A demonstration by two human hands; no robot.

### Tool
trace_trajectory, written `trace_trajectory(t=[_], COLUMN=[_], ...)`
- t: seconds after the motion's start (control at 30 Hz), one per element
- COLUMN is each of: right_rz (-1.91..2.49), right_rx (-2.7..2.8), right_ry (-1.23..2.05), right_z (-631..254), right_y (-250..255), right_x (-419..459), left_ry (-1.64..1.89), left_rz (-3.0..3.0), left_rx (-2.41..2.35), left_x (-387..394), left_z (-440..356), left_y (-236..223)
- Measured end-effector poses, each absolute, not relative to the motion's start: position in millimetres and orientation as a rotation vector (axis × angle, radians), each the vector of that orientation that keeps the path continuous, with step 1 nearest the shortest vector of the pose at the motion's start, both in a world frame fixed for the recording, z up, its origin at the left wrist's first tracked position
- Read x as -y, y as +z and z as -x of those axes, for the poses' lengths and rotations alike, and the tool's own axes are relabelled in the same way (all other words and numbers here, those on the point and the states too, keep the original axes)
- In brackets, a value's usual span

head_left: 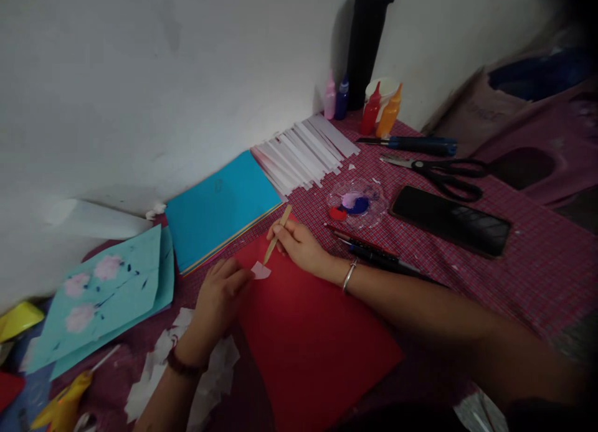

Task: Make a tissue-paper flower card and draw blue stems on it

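A wooden craft stick is pinched in my right hand, slanting down with its lower tip on a small whitish piece of paper. That piece lies over the upper part of a red sheet of paper. From the left, the curled fingers of my left hand meet the small piece's left edge; the thumb is hard to make out. Under my left wrist lies a heap of white paper pieces.
Blue paper sheets and white paper strips lie along the wall. To the right are a paint palette, brushes, a phone, scissors and paint bottles. A painted turquoise card and yellow glue gun are left.
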State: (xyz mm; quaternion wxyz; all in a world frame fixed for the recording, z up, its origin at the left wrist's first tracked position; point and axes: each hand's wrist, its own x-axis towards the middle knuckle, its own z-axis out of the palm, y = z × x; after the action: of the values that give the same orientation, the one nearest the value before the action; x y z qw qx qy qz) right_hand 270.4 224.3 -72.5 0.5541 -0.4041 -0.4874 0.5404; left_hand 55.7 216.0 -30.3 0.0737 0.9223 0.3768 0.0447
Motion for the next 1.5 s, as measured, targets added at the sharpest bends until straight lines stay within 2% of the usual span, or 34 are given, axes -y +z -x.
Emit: trace_trajectory(t=[0.3, 0.5, 0.9, 1.27, 1.5], right_rz=[1.008, 1.043, 0.996, 1.014, 0.958], right_rx=[1.390, 1.385, 1.337, 1.445, 1.430], right_ry=[1.309, 1.328, 1.341, 1.346, 1.401], right_z=[-265.8, -264.9, -265.3, -261.3, -260.1], right_y=[-76.4, -75.7, -76.8, -81.1, -80.7], right_x=[-224.7, -225.4, -224.4, -225.1, -224.5], left_ry=[0.109, 0.154, 0.018, 0.131, 0.310], left_rz=[-2.734, -2.655, -2.714, -2.695, -2.793], left_rx=[-1.156, -1.161, -1.178, -1.240, -1.371], left_x=[-214.6, -215.3, -219.8, -216.5, -202.7], left_z=[-58.9, -56.0, -57.3, -51.7, -37.8], left_y=[-31.3, -28.8, -29.7, -32.7, -11.9])
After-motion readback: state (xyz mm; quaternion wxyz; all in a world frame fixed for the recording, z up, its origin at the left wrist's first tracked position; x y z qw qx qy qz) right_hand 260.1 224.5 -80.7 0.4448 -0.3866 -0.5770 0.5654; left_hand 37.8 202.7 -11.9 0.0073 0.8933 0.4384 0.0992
